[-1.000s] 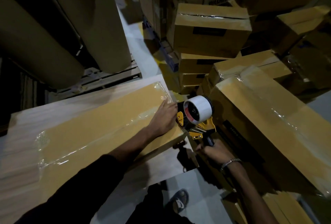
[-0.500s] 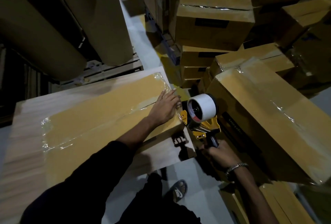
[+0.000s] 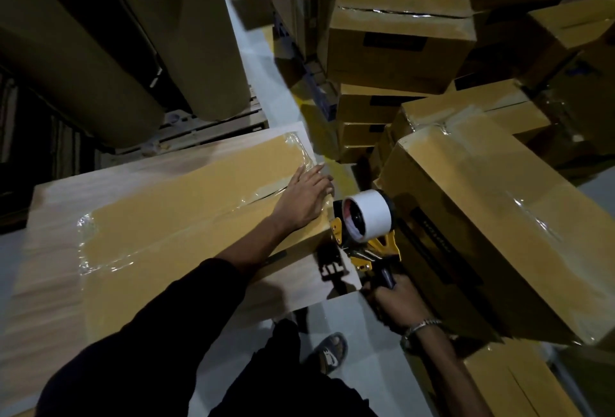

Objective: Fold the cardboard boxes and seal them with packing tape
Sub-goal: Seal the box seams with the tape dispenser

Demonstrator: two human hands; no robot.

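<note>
The flat brown cardboard box (image 3: 186, 216), its centre seam covered by glossy clear tape, lies on a pale wooden table (image 3: 50, 203) at centre-left of the frame. The left hand (image 3: 304, 201) is pressed on the box's right end with straight fingers. The yellow tape dispenser with a white roll (image 3: 366, 226), just beside that end, is gripped by its dark handle in the right hand (image 3: 396, 300). The box is judged light, stiff yet creasable, and slick where taped; it is best held by bare cardboard edges.

Your left hand (image 3: 304, 198) pressed flat on the taped box (image 3: 186, 216) while your right hand (image 3: 396, 300) gripped the tape dispenser (image 3: 366, 226) at its end.
</note>
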